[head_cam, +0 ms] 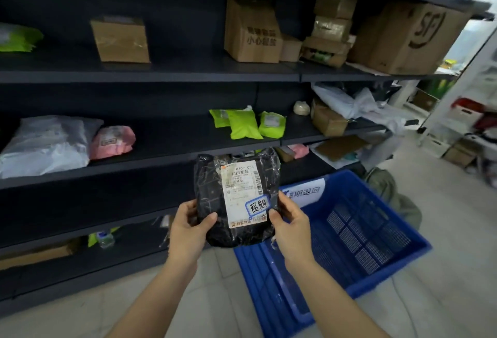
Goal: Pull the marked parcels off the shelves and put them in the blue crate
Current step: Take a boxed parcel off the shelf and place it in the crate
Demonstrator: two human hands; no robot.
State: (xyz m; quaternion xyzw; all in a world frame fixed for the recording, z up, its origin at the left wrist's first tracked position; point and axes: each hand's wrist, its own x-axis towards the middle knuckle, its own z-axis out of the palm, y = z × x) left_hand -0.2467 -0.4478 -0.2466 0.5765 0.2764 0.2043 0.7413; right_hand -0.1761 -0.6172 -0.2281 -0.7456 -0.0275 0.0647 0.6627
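A black plastic parcel with a white shipping label and a blue-bordered handwritten sticker is held upright in front of the shelves. My left hand grips its lower left edge, thumb on the front. Its lower right edge is gripped by my right hand, thumb beside the sticker. The blue crate stands on the floor just right of and below the parcel, with a white sign on its far wall. No parcels show inside the crate.
Dark shelves hold cardboard boxes, green bags, a pink bag and a grey bag. A water bottle lies on the low shelf. More boxes and clutter stand at the right.
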